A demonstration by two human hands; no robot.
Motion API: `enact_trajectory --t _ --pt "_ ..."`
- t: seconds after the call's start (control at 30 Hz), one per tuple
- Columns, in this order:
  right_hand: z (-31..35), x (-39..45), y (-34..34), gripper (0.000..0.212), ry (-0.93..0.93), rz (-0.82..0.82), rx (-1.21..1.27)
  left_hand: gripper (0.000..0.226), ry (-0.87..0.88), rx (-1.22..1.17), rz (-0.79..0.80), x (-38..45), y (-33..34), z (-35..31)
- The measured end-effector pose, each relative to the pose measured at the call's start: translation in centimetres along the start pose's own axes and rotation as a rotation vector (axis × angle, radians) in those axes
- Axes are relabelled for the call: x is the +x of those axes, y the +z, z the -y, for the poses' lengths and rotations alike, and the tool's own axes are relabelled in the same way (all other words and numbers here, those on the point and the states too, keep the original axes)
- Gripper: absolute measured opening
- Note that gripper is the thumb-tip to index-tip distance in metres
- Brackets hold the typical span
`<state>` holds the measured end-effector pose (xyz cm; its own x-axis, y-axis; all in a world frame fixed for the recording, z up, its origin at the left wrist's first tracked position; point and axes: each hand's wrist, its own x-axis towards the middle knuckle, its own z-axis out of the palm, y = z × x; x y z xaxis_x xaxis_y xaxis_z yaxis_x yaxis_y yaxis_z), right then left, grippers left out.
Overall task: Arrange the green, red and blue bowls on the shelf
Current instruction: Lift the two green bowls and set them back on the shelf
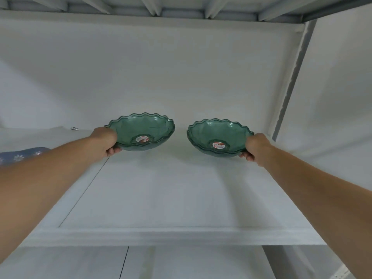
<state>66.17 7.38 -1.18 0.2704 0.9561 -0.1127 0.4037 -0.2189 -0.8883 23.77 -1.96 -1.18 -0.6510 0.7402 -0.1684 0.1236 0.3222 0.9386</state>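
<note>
Two translucent green bowls with wavy rims and a red-and-white sticker at the bottom are at the back of a white shelf (161, 198). My left hand (106, 140) grips the left rim of the left green bowl (149, 127). My right hand (256, 147) grips the right rim of the right green bowl (211, 131). Both bowls tilt slightly toward me, their bases low over the shelf board; whether they touch it is unclear. A small gap separates the two bowls. No red or blue bowl is in view.
A white wall stands behind the shelf. A shelf post (289, 81) rises at the right and an upper shelf's underside (181, 9) spans the top. A blue flowered cloth (22, 156) lies at the far left. A lower shelf level (181, 262) shows beneath the front edge.
</note>
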Motion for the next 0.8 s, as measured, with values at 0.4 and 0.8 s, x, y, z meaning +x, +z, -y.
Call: enact_trajectory --t 0.4,0.8 --pt "-1.8 5.9 -3.1 0.025 0.161 -0.069 0.093 0.018 -0.034 0.035 0.095 2.8 9.1 -1.7" --pt "-3.4 10.1 -3.3 0.031 0.200 -0.002 0.089 0.028 -0.034 0.116 0.044 5.3 14.4 -1.0"
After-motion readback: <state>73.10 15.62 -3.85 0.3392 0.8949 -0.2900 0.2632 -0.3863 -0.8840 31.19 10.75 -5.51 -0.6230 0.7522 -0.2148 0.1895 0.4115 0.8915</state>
